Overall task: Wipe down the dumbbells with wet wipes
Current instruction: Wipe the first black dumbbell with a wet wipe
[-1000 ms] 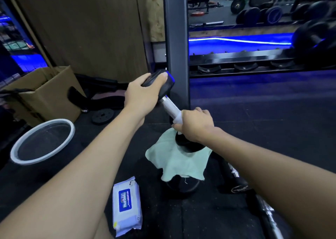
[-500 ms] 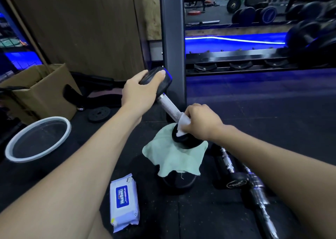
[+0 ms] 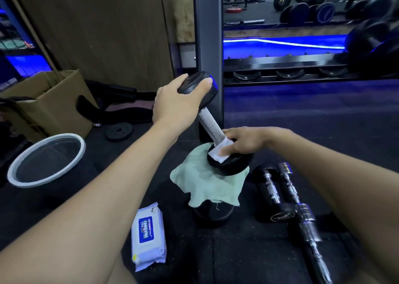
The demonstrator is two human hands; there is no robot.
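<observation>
A black dumbbell with a knurled silver handle stands tilted, its lower head resting on a pale green cloth. My left hand grips the upper head. My right hand presses a white wet wipe onto the top of the lower head, at the base of the handle. The cloth drapes over another black dumbbell head below. A white and blue pack of wet wipes lies on the floor in front of me.
Two more dumbbells lie on the black floor mat to the right. A round white-rimmed bin and a cardboard box stand at the left. A dark rack post rises behind the dumbbell, with a weight rack beyond.
My right hand has slid the wipe down the handle onto the lower head, its fingers now flatter. My left hand keeps its hold on the upper head.
</observation>
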